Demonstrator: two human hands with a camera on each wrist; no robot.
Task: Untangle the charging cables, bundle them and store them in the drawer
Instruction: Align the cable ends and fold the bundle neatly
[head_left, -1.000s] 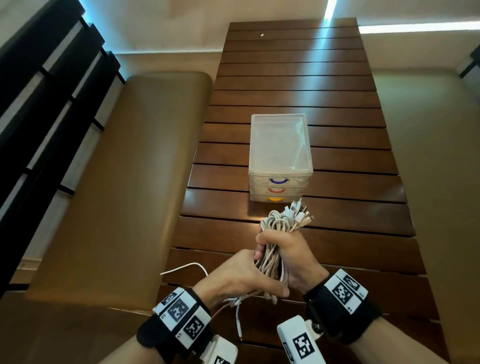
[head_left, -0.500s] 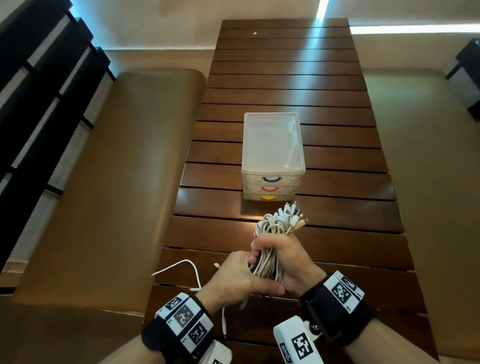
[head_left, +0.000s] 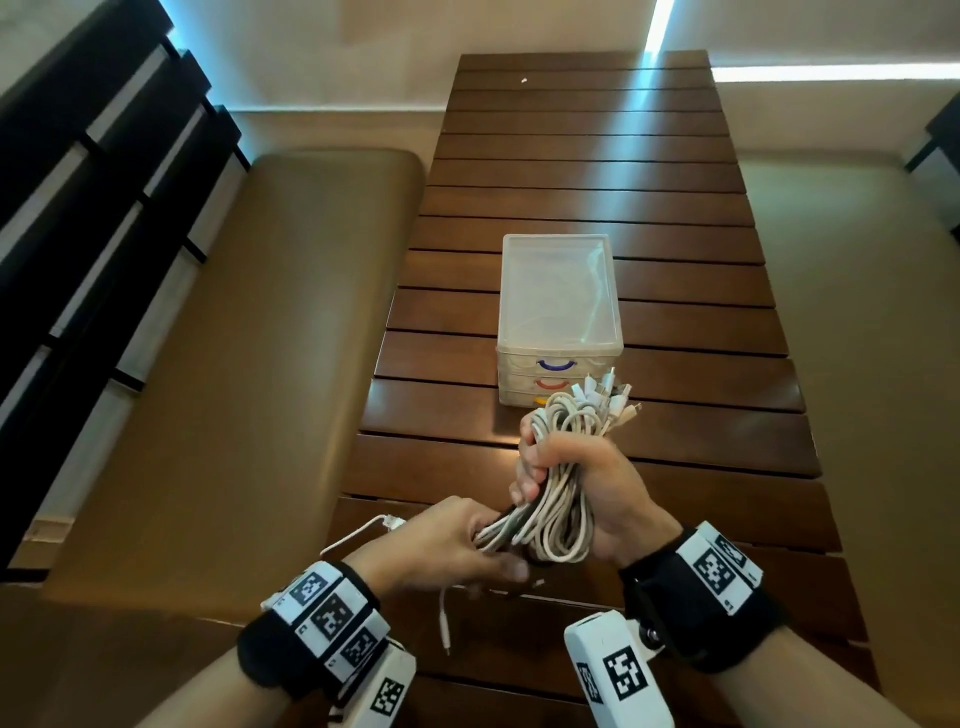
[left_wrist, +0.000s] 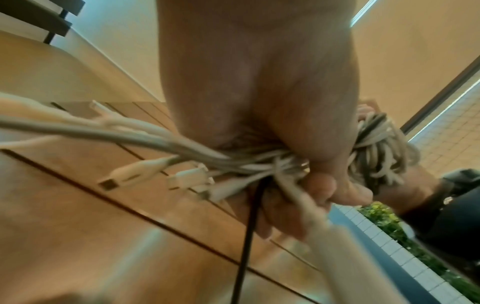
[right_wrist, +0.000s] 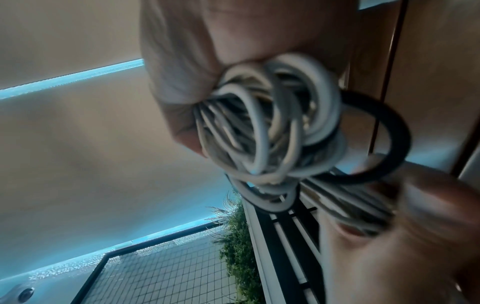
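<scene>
A bundle of white charging cables (head_left: 563, 480) is held upright above the table's near end. My right hand (head_left: 582, 467) grips its middle, with the plugs (head_left: 605, 397) sticking out on top. My left hand (head_left: 467, 545) grips the loose cable ends (left_wrist: 182, 152) at the bundle's lower left; several plugs (left_wrist: 135, 174) hang out behind it. In the right wrist view the coiled loops (right_wrist: 267, 127) include a black one (right_wrist: 384, 144). A small clear three-drawer unit (head_left: 558, 312) stands beyond the hands, all drawers shut, with blue (head_left: 556, 365) and red (head_left: 550, 384) handles showing.
The slatted dark wood table (head_left: 675, 260) runs away from me. A tan padded bench (head_left: 208, 364) lies along its left side, with dark slats behind it. A loose white cable end (head_left: 358, 535) trails left of my left hand, and another (head_left: 444, 618) dangles below.
Both hands and the bundle have lifted and shifted slightly right toward the drawer unit. The left hand has slid along the lower cable ends, drawing the trailing cable in.
</scene>
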